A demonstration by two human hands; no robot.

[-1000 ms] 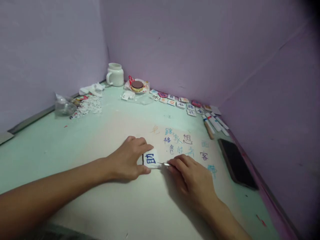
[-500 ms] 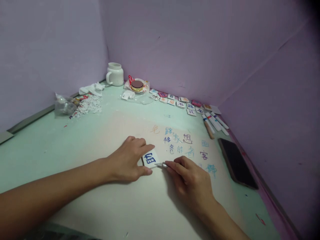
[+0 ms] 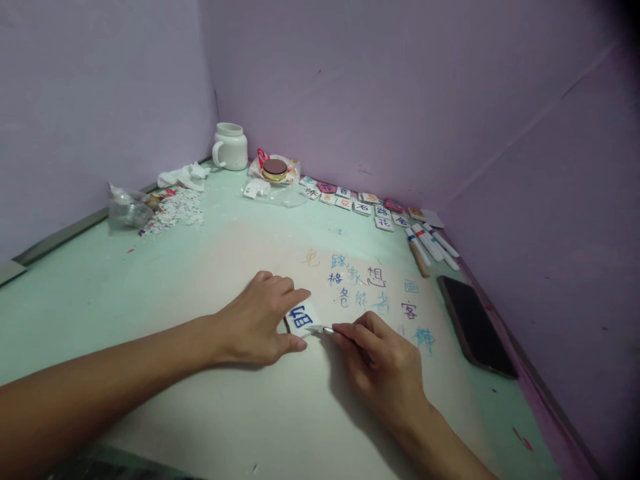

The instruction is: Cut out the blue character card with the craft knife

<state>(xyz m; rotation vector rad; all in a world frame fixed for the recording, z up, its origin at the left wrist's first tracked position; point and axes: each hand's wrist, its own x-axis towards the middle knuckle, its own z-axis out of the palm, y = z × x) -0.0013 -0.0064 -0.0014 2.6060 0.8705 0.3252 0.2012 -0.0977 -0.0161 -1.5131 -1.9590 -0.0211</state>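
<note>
Left hand: your left hand (image 3: 265, 321) has thumb and forefinger spread, clamped on opposite edges of the white square tile with a dark blue character (image 3: 302, 317).
Right hand: your right hand (image 3: 383, 360) has its fingers pinched together on the slim silvery pointed blade tool (image 3: 328, 329).
Blade tip: at the tile's lower right part; you cannot tell how deep it sits.
Tile: flat on the pale green tabletop (image 3: 225, 207), between your hands.
</note>
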